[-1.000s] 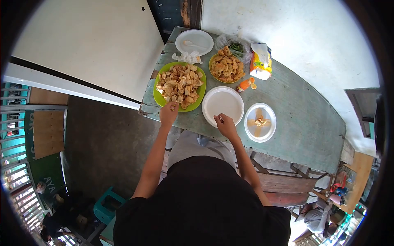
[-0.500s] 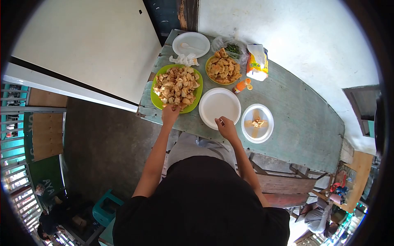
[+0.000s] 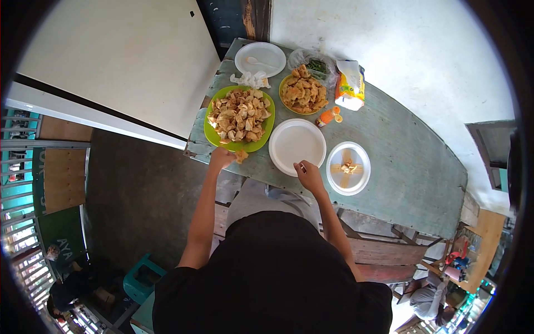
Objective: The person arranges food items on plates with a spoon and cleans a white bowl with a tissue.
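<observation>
My left hand point(image 3: 222, 158) pinches a fried piece point(image 3: 241, 156) at the front edge of the green plate point(image 3: 268, 131), which is heaped with fried pieces point(image 3: 239, 116). At the front rim of a bare white plate point(image 3: 297, 143) is my right hand point(image 3: 309, 175), its fingers curled together; what they hold, if anything, is too small to name. To its right, another white plate point(image 3: 349, 187) bears flat tan strips in a cross with a small folded piece point(image 3: 349, 168) at the centre.
Behind stand a yellow plate of fritters point(image 3: 303, 94), an orange-capped bottle point(image 3: 328, 116), a yellow pack point(image 3: 350, 86), a plastic bag with green chillies point(image 3: 316, 67), crumpled plastic point(image 3: 250, 80) and a white plate with a spoon point(image 3: 260, 59). A wall borders the table's far side.
My left hand has drawn back slightly toward me and left from the heap, and a fried piece now shows in its fingers. My right hand has hardly moved.
</observation>
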A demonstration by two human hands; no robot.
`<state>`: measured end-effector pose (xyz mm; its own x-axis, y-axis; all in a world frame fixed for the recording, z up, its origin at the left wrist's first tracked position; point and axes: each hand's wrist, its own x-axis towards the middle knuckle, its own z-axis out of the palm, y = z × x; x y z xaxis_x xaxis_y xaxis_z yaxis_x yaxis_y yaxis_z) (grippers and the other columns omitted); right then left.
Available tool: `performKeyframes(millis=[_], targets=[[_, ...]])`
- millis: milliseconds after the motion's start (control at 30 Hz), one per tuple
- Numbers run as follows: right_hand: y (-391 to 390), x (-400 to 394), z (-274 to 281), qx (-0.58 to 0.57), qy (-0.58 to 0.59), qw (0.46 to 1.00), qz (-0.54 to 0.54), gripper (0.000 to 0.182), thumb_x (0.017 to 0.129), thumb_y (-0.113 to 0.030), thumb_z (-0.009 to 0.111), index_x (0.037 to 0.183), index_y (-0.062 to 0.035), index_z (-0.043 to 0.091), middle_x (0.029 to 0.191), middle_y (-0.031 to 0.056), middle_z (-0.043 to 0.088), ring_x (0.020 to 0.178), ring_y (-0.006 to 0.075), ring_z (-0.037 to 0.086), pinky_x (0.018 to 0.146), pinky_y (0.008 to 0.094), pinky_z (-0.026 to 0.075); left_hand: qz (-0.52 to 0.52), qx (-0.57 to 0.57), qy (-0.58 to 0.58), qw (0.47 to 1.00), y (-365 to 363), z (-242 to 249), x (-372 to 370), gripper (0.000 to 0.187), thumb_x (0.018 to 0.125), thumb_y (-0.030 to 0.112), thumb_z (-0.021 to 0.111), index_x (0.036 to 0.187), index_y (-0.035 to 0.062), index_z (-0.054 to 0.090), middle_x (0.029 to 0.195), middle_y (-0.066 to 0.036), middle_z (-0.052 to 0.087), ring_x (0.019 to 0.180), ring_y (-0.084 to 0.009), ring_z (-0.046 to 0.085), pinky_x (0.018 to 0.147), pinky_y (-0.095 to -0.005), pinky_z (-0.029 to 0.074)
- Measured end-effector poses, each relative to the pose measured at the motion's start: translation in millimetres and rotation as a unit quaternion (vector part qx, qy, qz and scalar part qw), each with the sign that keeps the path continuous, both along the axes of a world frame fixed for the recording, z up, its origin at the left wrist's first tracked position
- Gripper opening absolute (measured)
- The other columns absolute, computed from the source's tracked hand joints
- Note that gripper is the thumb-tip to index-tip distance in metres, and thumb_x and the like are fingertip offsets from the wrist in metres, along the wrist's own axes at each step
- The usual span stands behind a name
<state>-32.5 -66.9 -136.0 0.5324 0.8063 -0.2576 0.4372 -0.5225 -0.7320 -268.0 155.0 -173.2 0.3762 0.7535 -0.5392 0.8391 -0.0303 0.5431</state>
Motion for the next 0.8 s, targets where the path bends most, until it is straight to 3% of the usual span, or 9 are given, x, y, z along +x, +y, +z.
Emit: performKeyframes(millis=[100, 167, 233, 300, 367, 700, 800], targets=[[0.8, 0.5, -1.6, 0.0, 0.008, 1.0, 0.001, 0.034, 0.087, -0.03, 0.057, 0.079, 0.0034, 0.06, 0.06, 0.0169, 0.056, 0.055, 0.0268, 0.055, 0.054, 0.0368, 0.042, -0.036, -0.001, 0.045, 0.998, 7.3, 2.3, -19.2, 0.025, 0.07, 0.026, 0.072, 0.077, 0.002, 0.07, 0.062, -0.01, 0.063, 0.058, -0.0182, 0.061, 0.057, -0.0325, 0.048], [2.7, 1.5, 0.7, -0.023, 0.015, 1.0, 0.005, 0.032, 0.085, -0.03, 0.057, 0.081, 0.0017, 0.061, 0.067, 0.0204, 0.06, 0.064, 0.0363, 0.06, 0.06, 0.0421, 0.045, -0.045, 0.016, 0.064, 0.997, 11.8, 5.0, -27.9, 0.023, 0.071, 0.025, 0.072, 0.076, 0.0022, 0.07, 0.061, -0.009, 0.063, 0.056, -0.0178, 0.061, 0.056, -0.0321, 0.048], [5.0, 1.5, 2.8, -0.025, 0.018, 1.0, 0.007, 0.032, 0.085, -0.03, 0.057, 0.081, 0.0017, 0.061, 0.067, 0.0204, 0.06, 0.064, 0.0361, 0.06, 0.06, 0.0419, 0.045, -0.016, 0.092, 0.002, 0.996, 14.2, 8.0, -34.7, 0.028, 0.069, 0.029, 0.073, 0.077, 0.0024, 0.07, 0.071, -0.016, 0.066, 0.067, -0.0239, 0.066, 0.063, -0.0337, 0.051], [7.0, 0.1, 2.5, -0.028, 0.02, 0.999, 0.009, 0.032, 0.085, -0.03, 0.057, 0.081, 0.0017, 0.061, 0.067, 0.0203, 0.06, 0.064, 0.0359, 0.06, 0.06, 0.0417, 0.045, 0.023, 0.082, -0.014, 0.996, 15.3, 8.6, -36.2, 0.028, 0.069, 0.029, 0.073, 0.078, 0.0026, 0.07, 0.072, -0.015, 0.066, 0.067, -0.0239, 0.066, 0.063, -0.0334, 0.051], [8.4, -0.7, 0.6, -0.005, 0.012, 1.0, 0.009, 0.035, 0.087, -0.03, 0.057, 0.08, 0.004, 0.06, 0.06, 0.0171, 0.056, 0.054, 0.0271, 0.054, 0.054, 0.0376, 0.042, 0.061, 0.073, -0.031, 0.995, 15.5, 8.9, -35.3, 0.028, 0.069, 0.029, 0.072, 0.079, 0.0027, 0.07, 0.072, -0.015, 0.067, 0.067, -0.0239, 0.066, 0.063, -0.0332, 0.051], [12.2, -1.6, 1.6, -0.009, 0.014, 1.0, 0.004, 0.035, 0.087, -0.031, 0.057, 0.08, 0.0031, 0.06, 0.062, 0.0171, 0.057, 0.055, 0.0283, 0.055, 0.056, 0.0379, 0.042, 0.049, 0.055, -0.022, 0.997, 4.8, 12.2, -32.8, 0.027, 0.069, 0.028, 0.073, 0.081, 0.0029, 0.07, 0.073, -0.013, 0.067, 0.067, -0.022, 0.066, 0.063, -0.0323, 0.05], [12.7, -1.4, 5.3, -0.038, 0.023, 0.999, 0.0, 0.032, 0.085, -0.031, 0.057, 0.083, 0.0005, 0.062, 0.068, 0.0201, 0.061, 0.066, 0.0355, 0.061, 0.062, 0.0414, 0.046, 0.042, 0.057, -0.021, 0.997, 4.2, 10.6, -36.3, 0.027, 0.069, 0.027, 0.073, 0.081, 0.0031, 0.07, 0.073, -0.013, 0.067, 0.067, -0.0215, 0.066, 0.063, -0.0319, 0.05]])
